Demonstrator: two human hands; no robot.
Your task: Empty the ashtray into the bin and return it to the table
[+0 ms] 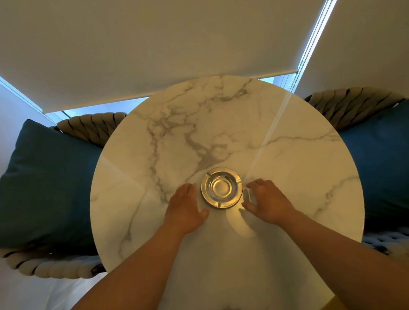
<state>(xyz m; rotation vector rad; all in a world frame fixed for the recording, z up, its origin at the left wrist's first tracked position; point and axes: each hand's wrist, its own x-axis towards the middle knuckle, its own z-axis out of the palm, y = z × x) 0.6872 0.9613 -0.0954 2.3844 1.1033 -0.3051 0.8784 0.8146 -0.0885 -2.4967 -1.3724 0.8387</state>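
- Ashtray (221,187), a round glass dish with notched rim, sits on the round marble desk (286,151), nearer the person's edge than the middle.
- Left hand (185,208) lies flat just beside its left rim, fingers spread and holding nothing; I cannot tell whether it touches the glass.
- Right hand (268,199) flanks the right rim, its grip likewise spread and empty.
- No bin is in view.
- Bowl looks clean, so whether this is the pick-up or the return, I cannot say.
- If pick-up, closing both hands on the rim comes next, kept level.
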